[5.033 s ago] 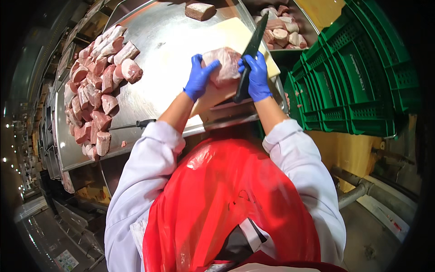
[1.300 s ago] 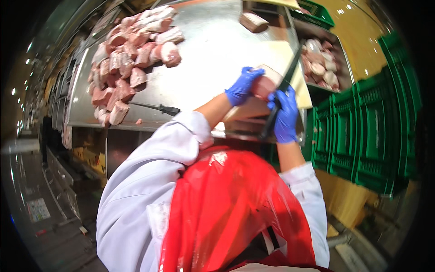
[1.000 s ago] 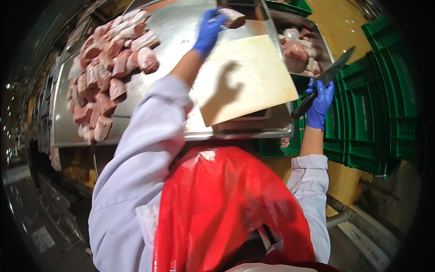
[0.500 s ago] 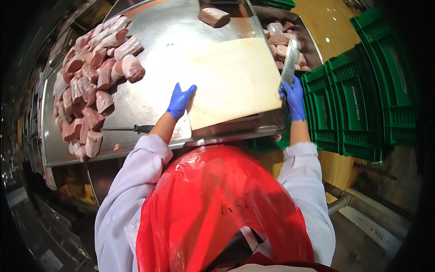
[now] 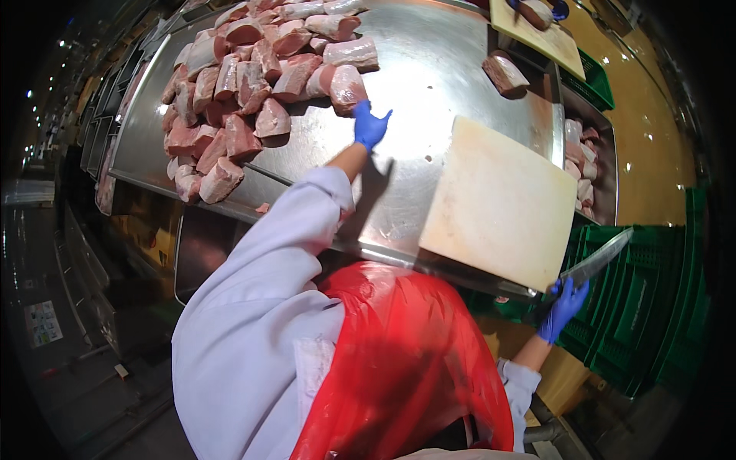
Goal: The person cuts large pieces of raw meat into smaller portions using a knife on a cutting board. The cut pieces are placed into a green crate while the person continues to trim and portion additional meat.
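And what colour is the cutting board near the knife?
The cutting board is creamy off-white; the head view shows it.

I can't tell whether the left hand touches the nearest piece of meat, because some of its fingers are hidden from me. The right hand covers most of the handle of its knife. The left sleeve hides one end of a thin blade on the table. I lose a little of the meat pile past the top edge, along with parts of a second cutting board and a co-worker's hand. The green crates fade into the dark rim, and markings on a pale sheet are too small to make out.
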The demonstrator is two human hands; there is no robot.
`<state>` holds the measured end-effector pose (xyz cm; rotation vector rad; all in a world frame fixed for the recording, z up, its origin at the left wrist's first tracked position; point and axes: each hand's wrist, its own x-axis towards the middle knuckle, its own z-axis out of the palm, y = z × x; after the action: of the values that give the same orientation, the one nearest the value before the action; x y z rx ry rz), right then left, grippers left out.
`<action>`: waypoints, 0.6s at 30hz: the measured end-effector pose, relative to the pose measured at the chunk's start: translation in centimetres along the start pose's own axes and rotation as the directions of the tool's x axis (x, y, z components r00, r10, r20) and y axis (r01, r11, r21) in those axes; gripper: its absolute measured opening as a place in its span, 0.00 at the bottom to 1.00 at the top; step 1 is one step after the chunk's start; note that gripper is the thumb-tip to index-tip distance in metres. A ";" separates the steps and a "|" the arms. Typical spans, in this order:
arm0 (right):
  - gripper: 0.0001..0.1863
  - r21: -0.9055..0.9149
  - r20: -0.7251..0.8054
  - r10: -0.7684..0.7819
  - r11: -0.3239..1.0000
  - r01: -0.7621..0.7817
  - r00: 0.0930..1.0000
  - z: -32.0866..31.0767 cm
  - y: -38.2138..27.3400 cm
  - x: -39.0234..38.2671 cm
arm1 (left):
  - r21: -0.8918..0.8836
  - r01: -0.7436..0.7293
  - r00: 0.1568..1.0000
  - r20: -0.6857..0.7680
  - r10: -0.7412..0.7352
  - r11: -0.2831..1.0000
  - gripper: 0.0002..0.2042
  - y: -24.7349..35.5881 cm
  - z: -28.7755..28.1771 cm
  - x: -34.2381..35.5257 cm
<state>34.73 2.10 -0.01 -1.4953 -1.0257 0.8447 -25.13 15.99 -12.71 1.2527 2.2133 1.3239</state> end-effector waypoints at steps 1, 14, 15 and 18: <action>0.26 0.017 0.011 -0.026 1.000 0.026 1.000 0.4 -0.6 -0.4 | 0.036 0.078 0.994 -0.078 -0.075 0.996 0.36 -5.2 -2.7 4.7; 0.26 -0.132 -0.102 0.079 0.987 -0.092 0.992 6.7 -7.2 -10.3 | 0.818 -0.535 0.831 0.466 0.303 0.210 0.26 -11.0 -11.0 19.3; 0.26 -0.122 -0.104 0.077 0.988 -0.090 0.992 7.5 -7.5 -10.4 | 0.809 -0.548 0.811 0.450 0.374 0.214 0.22 -11.3 -10.3 19.7; 0.25 -0.131 -0.106 0.062 0.988 -0.076 0.992 9.2 -7.8 -10.7 | 0.756 -0.530 0.846 0.500 0.183 0.385 0.17 -9.1 -9.2 20.9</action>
<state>21.06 -4.08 5.95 -1.6795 -0.9763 0.7515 -47.83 25.19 -11.29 2.2093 2.4437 -0.2016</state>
